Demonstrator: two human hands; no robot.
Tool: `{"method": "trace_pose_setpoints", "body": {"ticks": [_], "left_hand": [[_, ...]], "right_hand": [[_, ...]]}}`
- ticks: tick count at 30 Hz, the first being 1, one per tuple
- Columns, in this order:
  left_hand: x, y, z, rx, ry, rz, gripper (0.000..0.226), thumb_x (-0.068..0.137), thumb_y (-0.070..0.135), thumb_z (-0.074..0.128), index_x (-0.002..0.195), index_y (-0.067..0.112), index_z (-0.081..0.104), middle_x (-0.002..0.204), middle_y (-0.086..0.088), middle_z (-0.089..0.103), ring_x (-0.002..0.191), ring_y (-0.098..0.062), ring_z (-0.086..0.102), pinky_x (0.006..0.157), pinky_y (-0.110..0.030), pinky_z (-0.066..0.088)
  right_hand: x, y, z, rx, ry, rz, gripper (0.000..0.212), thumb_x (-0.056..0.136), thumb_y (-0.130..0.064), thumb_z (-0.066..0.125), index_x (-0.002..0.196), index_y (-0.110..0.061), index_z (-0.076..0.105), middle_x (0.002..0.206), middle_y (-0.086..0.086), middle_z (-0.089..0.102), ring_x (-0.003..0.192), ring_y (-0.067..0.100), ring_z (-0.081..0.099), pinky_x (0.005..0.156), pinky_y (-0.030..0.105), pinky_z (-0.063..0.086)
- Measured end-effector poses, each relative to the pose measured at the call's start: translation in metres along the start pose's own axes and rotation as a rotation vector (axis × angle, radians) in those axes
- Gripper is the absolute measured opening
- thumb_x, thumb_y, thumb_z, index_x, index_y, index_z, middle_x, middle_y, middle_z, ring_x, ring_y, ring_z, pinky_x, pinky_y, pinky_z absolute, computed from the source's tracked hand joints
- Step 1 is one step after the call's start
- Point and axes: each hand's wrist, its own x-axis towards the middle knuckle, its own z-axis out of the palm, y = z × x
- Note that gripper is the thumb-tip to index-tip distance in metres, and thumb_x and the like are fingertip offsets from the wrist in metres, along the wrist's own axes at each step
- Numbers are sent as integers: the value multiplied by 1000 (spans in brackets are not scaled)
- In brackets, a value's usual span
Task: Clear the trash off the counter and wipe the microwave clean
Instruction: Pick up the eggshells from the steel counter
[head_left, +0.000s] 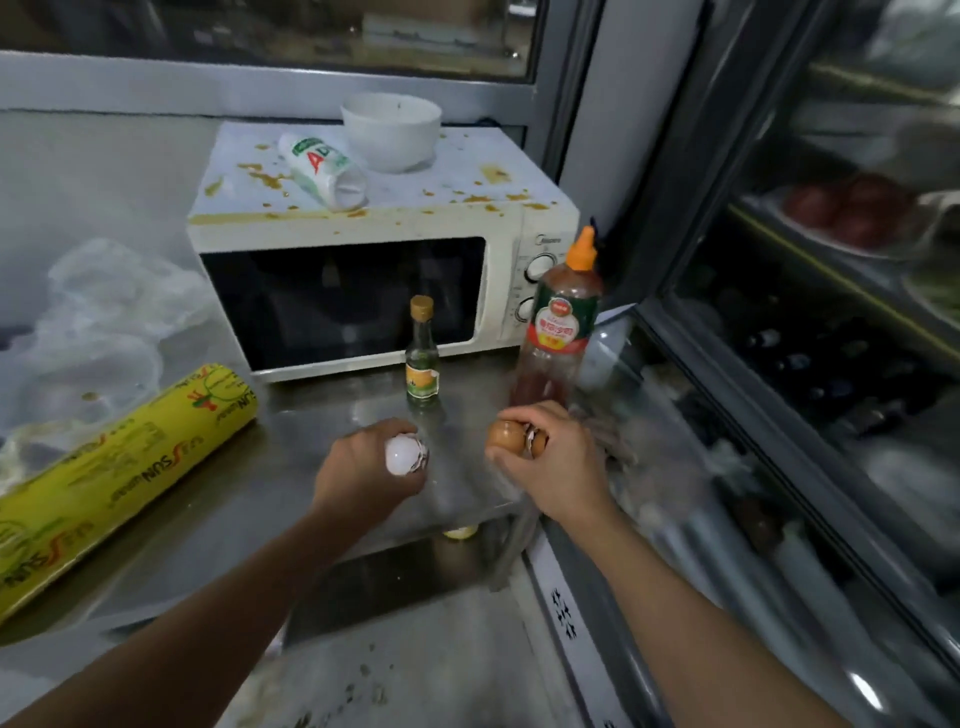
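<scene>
My left hand (363, 470) grips a white broken eggshell (406, 454) just above the steel counter (218, 519). My right hand (550, 462) is closed on a brown broken eggshell (511, 435) beside it. Behind them stands a white microwave (511, 249) with brown sauce splatters across its top. On that top lie a tipped-over white drink bottle (324, 169) with green and red print and a white bowl (390, 130).
A small glass bottle (422, 353) and a tall sauce bottle with an orange cap (563, 322) stand before the microwave. A yellow cling-film roll (119, 467) and crumpled clear plastic (104, 322) lie at the left. A glass-fronted cooler (805, 364) is at the right.
</scene>
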Motion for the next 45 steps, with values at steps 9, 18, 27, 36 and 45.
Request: {"method": "trace_pose_setpoints", "body": {"ticks": [9,18,27,36,45], "left_hand": [[-54,24,-19,-64,-197,326,44,67,21,79,109,21,66,104,0,68,91,-19,62,74,-24,46],[-142,92,18,-172,-455,570,45,66,21,82,108,20,67,101,-5,69,91,-23,63,79,-33,51],[-293,168,59,-187,-656,817,46,65,25,81,108,25,66,98,0,69,88,-18,62,77,-26,49],[-506,211,82,-173,-826,997,48,65,33,80,110,34,63,104,5,67,91,-17,60,75,-28,49],[-712,241,100,-224,-1025,1176,47,67,27,79,112,28,64,107,4,67,100,-18,60,82,-27,47]], "right_hand": [[-116,-45,-36,39,308,218,33,66,-17,82,96,-20,70,103,-3,63,93,7,57,79,6,43],[-256,-67,-110,-98,592,390,31,67,-17,81,95,-24,70,97,-6,63,81,-3,56,70,0,40],[-437,-82,-172,-166,844,574,32,68,-22,81,98,-24,70,96,-8,62,85,1,57,71,3,41],[-654,-112,-211,-125,1077,671,30,68,-19,80,88,-36,67,96,-8,63,84,-4,57,71,4,42],[-853,-148,-246,-118,1330,757,32,68,-15,81,87,-35,66,99,-9,63,87,-4,59,73,4,44]]}}
